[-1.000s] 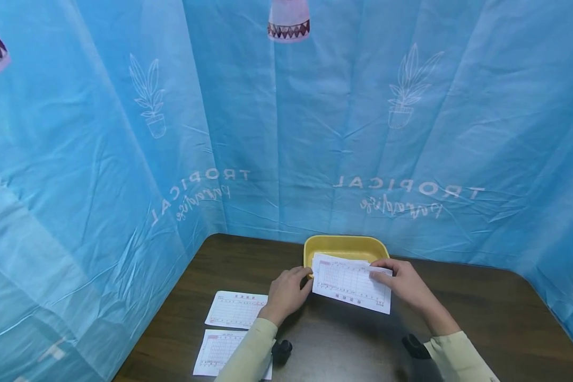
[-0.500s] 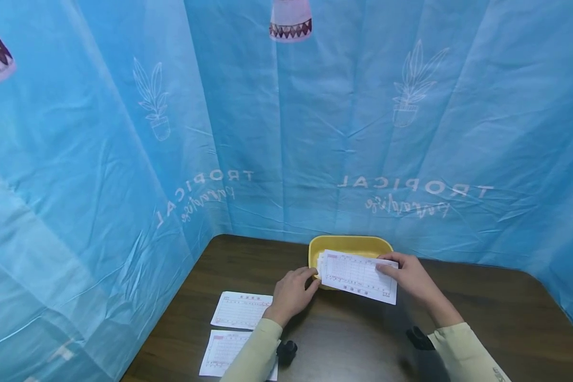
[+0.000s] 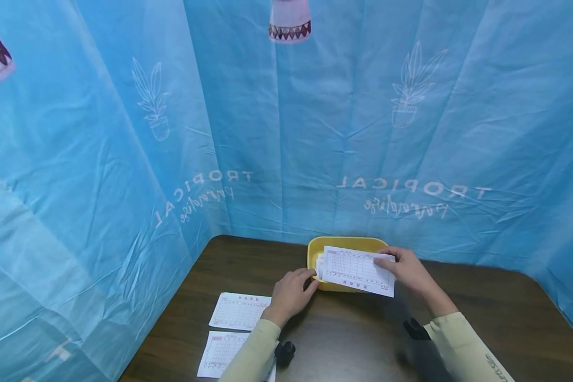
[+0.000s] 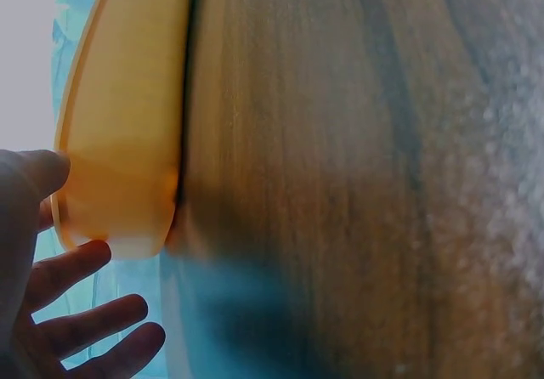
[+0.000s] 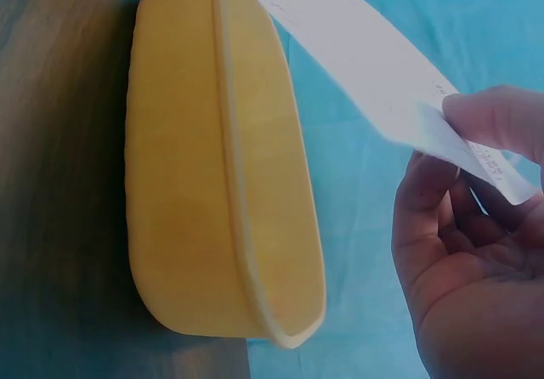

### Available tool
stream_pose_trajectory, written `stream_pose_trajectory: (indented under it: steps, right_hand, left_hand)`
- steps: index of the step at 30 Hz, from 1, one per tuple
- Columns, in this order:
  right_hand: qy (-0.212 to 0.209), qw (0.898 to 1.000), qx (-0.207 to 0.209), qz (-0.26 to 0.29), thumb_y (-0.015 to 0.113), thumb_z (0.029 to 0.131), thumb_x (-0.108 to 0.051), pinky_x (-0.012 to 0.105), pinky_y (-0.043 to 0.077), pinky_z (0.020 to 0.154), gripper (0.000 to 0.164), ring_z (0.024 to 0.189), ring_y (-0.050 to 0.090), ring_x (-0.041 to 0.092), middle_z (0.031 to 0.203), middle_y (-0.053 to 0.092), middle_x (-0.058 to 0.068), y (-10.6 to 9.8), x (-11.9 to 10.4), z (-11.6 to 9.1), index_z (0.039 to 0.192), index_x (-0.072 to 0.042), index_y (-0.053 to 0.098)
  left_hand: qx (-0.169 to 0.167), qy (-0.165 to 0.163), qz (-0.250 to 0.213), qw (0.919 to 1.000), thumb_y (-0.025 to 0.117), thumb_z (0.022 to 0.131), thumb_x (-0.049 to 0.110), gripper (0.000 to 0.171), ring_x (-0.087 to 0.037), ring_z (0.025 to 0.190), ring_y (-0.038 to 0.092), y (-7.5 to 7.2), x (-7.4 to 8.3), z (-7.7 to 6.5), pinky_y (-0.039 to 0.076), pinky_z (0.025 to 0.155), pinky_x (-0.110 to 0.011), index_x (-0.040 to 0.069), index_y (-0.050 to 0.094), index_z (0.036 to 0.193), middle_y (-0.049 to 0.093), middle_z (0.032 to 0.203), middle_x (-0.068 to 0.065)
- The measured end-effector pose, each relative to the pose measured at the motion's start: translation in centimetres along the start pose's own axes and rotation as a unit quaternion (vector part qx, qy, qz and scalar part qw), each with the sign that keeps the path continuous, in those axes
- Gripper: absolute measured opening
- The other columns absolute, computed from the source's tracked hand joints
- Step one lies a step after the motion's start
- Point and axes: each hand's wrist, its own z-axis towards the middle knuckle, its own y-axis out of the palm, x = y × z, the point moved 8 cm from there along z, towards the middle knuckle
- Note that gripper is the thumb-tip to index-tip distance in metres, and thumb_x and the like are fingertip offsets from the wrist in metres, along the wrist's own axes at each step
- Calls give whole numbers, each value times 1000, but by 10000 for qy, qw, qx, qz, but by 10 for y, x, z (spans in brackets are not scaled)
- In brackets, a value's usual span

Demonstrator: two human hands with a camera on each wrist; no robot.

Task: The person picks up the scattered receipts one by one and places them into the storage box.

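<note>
A yellow plastic tub (image 3: 347,242) stands at the back of the table. My left hand (image 3: 290,296) is at its front left corner, thumb and index finger pinching the rim; the other fingers spread apart in the left wrist view. With thumb and fingers my right hand (image 3: 407,269) grips the right end of a white printed form (image 3: 353,269), which slants over the tub's opening. More white slips (image 3: 320,265) show behind the form's left edge, inside the tub. In the right wrist view the thumb presses on the form (image 5: 365,65) above curled fingers.
Two printed forms lie on the dark wooden table (image 3: 353,339) at the left, an upper one (image 3: 239,311) and a lower one (image 3: 219,351), partly covered by the left sleeve (image 3: 255,350). A blue curtain (image 3: 296,132) hangs behind and beside the table.
The right hand has raised the form up and back, farther over the tub, and more of the tub's front wall shows. The left hand has stayed at the tub's corner.
</note>
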Motion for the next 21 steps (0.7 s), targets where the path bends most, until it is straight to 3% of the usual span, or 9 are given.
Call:
stream_pose_trajectory:
  steps: [21]
  right_hand:
    - [293,9993,93,-188,62,95,-32,34,47,73,43,88,57,24,110,61,15,7,7,38,122,1,59]
  left_hand:
    - [-64,-37,-91,9999,50,96,52,43,-17,119,53,1,-4,2,46,95,-42,29,59,131,56,134,4]
